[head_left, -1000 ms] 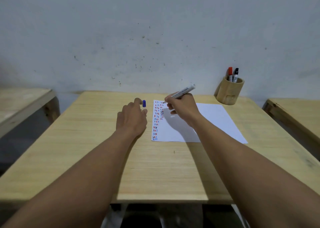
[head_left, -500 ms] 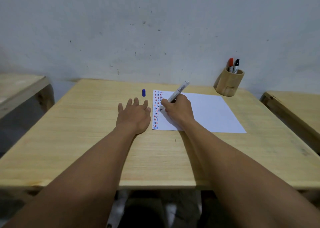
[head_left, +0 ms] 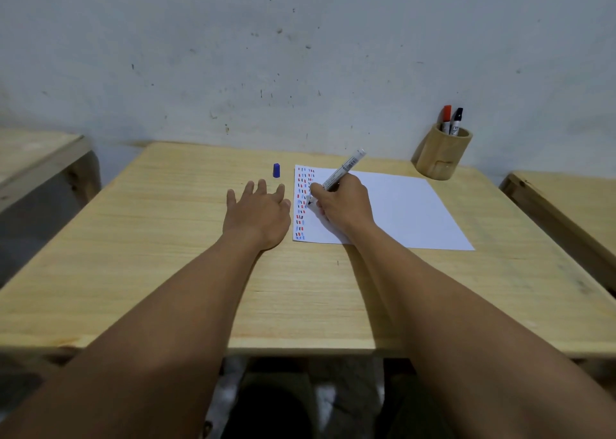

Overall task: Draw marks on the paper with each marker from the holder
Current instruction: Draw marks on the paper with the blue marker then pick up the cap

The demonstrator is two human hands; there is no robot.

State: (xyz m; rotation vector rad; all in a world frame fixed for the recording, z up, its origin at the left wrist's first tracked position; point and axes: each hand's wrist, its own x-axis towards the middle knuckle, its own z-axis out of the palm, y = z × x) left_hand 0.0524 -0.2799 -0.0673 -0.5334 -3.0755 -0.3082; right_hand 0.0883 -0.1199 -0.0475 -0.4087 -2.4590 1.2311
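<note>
Now the right hand (head_left: 340, 205) pinches a white-barrelled marker (head_left: 341, 172), tip on the white paper sheet (head_left: 396, 212) (beside coloured dashes); left hand (head_left: 258, 213) lies spread flat just leftward.

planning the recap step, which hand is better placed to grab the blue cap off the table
Left, probably. The left hand lies flat and empty on the table, with the blue cap just beyond its fingertips. The right hand is busy holding the marker on the paper.
</note>
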